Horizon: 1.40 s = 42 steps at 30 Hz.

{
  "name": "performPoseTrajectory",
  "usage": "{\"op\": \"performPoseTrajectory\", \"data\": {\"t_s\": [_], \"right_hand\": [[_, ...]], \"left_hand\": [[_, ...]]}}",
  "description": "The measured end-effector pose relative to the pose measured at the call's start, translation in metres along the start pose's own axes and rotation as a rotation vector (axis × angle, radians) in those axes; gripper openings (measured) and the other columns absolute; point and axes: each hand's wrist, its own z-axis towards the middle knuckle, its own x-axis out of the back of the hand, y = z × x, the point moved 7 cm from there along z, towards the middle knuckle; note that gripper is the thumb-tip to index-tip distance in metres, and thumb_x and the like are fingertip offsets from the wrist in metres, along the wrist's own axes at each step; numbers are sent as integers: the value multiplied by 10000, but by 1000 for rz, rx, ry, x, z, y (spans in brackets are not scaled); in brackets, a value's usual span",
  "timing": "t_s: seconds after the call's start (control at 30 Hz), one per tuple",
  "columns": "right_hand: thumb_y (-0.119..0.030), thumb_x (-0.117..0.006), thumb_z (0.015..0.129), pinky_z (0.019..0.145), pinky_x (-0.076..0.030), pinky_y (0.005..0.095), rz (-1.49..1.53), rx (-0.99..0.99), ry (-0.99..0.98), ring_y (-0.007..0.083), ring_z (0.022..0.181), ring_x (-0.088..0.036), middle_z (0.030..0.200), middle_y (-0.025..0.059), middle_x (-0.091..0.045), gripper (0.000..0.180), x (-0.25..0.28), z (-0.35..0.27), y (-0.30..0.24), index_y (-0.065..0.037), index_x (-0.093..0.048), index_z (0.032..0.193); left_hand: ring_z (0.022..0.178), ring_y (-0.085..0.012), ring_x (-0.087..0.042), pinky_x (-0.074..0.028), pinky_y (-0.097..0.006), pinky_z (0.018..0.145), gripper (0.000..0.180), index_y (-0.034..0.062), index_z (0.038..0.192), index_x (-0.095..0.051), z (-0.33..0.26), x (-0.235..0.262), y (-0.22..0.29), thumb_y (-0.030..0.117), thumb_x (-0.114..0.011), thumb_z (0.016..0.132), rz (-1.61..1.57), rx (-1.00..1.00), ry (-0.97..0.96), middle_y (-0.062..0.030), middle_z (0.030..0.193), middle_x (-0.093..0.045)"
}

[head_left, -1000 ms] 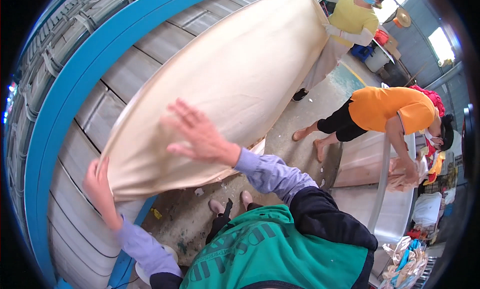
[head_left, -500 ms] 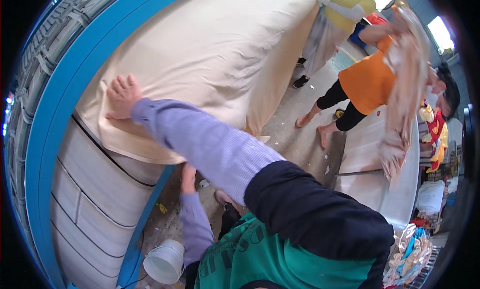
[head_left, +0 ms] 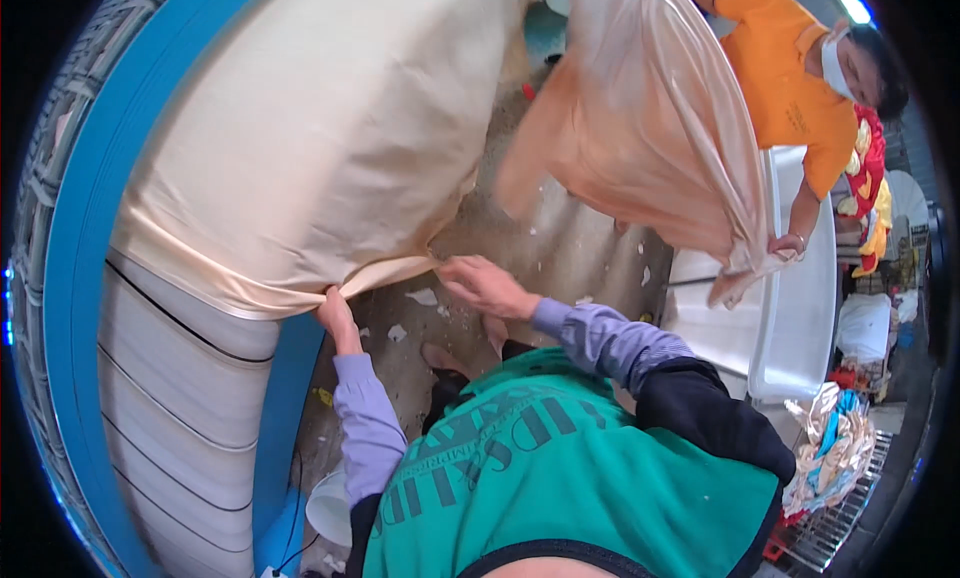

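Observation:
A large cream cloth [head_left: 330, 108] lies over a grey slatted belt surface [head_left: 190, 398] inside a blue machine frame. My left hand [head_left: 338, 320] is closed on the cloth's near edge, by the frame's right-hand rail. My right hand [head_left: 488, 286] pinches the same edge farther right, where the cloth hangs past the rail. Between my two hands the edge is drawn up into a narrow, taut fold. Beyond my right hand, the cloth's side drops toward the floor.
A co-worker in an orange shirt [head_left: 780, 68] holds up a peach cloth [head_left: 650, 138] at the right. Near them stand a white tub [head_left: 795, 338] and a wire rack [head_left: 835, 508] with crumpled cloths. A white bucket [head_left: 328, 508] sits by the blue rail [head_left: 290, 408]. Scraps litter the floor.
My right hand has left its flat place on the cloth and come back right to the edge. My left hand now visibly grips that edge. The co-worker's peach cloth has swung leftward, nearer me.

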Motion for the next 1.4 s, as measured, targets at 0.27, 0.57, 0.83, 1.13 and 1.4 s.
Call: {"op": "performPoseTrajectory", "data": {"t_s": [0.27, 0.57, 0.83, 1.13, 1.4], "right_hand": [[-335, -518, 846, 650, -453, 489, -475, -492, -356, 367, 684, -591, 750, 157, -613, 297, 27, -319, 250, -57, -624, 846], [-307, -726, 762, 993, -389, 381, 293, -962, 1692, 284, 1204, -434, 1392, 193, -333, 976, 211, -492, 244, 38, -103, 1428], [-297, -587, 867, 938, -408, 347, 575, -543, 984, 234, 1141, -458, 1285, 148, -405, 628, 219, -242, 212, -22, -275, 1339], [-225, -528, 924, 628, -411, 260, 953, -474, 470, 87, 693, -512, 819, 9, -579, 207, 151, -115, 103, -37, -609, 897], [-447, -546, 868, 1030, -355, 468, 1811, 141, 599, 303, 1224, -441, 1344, 139, -450, 660, 247, -113, 74, -56, -361, 1366]], "left_hand": [[806, -231, -573, -466, -341, 773, 262, -119, 942, -636, -72, 144, 86, -1, -532, 733, -36, -434, 65, -145, 927, -637], [1002, -229, -581, -468, -325, 888, 295, -39, 1184, -515, -174, 63, 194, 78, -516, 914, -8, -726, 9, -162, 1112, -591], [1405, -276, -108, -275, -504, 1043, 968, 193, 1483, 23, -314, -262, 112, 490, -624, 826, 19, 217, -1418, -111, 1542, -31], [631, -56, -471, -370, -218, 537, 368, 33, 1049, -613, -310, -267, 177, 373, -579, 912, 147, -283, -1240, 47, 741, -552], [567, -67, -478, -361, -244, 501, 298, -21, 845, -623, -312, -112, 291, 250, -540, 936, 71, -771, -753, 2, 633, -551]]}}
